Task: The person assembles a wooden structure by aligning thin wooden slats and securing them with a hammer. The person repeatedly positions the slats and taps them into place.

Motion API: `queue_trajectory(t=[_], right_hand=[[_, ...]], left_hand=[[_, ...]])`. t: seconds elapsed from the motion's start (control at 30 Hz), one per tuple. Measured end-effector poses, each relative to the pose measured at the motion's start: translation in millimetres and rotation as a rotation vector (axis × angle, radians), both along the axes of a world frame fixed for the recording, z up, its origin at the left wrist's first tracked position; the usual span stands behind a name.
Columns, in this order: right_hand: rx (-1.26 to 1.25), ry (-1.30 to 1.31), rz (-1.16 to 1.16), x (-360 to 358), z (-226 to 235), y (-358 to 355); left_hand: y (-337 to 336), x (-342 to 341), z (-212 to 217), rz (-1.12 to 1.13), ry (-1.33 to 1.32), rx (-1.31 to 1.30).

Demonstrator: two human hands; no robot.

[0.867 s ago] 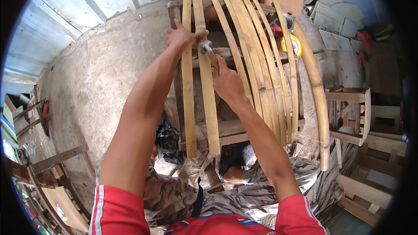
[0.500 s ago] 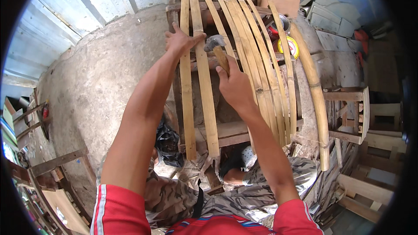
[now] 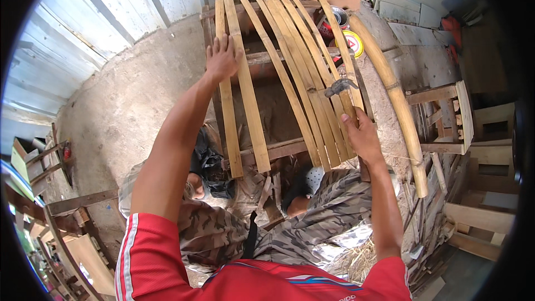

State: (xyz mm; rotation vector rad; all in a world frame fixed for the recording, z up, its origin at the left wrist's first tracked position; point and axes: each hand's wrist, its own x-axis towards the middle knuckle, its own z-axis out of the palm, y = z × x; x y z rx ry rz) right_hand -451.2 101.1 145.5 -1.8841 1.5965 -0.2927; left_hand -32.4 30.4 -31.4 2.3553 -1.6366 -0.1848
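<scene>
left hand (image 3: 222,58) spread flat on two bamboo slats (image 3: 239,89) of the wooden frame (image 3: 278,147), right hand (image 3: 363,134) gripping the hammer (image 3: 341,86) handle, handle mostly hidden among slats, frame's legs out of sight

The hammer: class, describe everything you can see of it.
The hammer has a grey metal head and a wooden-looking handle running down into the right hand, which grips its lower end. It is raised above the loose bamboo slats on the wooden frame, head uppermost; whether it touches them cannot be told.
</scene>
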Motion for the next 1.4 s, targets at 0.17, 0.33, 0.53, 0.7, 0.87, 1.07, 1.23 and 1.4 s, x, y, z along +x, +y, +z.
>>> queue_trajectory(t=[0.17,0.33,0.53,0.7,0.87,1.07,1.23,1.4], right_hand=[[-0.122,-0.070,0.023,-1.2,-12.0,-0.4],[-0.194,-0.116,0.101,13.4,-7.1,2.1],[-0.139,-0.001,0.229,25.3,-16.6,23.1],[-0.033,0.034,0.422,30.0,-50.2,54.1],[-0.030,0.112,0.539,16.2,-72.6,82.0],[-0.043,-0.103,0.461,30.4,-55.9,118.4],[-0.167,-0.329,0.351,50.5,-57.1,152.2],[-0.108,0.094,0.449,44.2,-107.9,155.9]], left_hand=[[48.3,-26.6,3.8,-0.137,-0.027,0.054],[89.9,-53.4,12.4,-0.196,-0.114,0.028],[149.1,-93.8,11.0,-0.355,-0.087,-0.048],[178.4,-107.3,9.6,-0.483,-0.121,-0.111],[196.4,-108.5,15.8,-0.627,-0.163,-0.129],[199.3,-92.3,24.1,-0.673,-0.114,-0.116],[194.1,-89.1,12.7,-0.617,-0.034,-0.144],[189.5,-93.5,7.6,-0.629,-0.041,-0.155]])
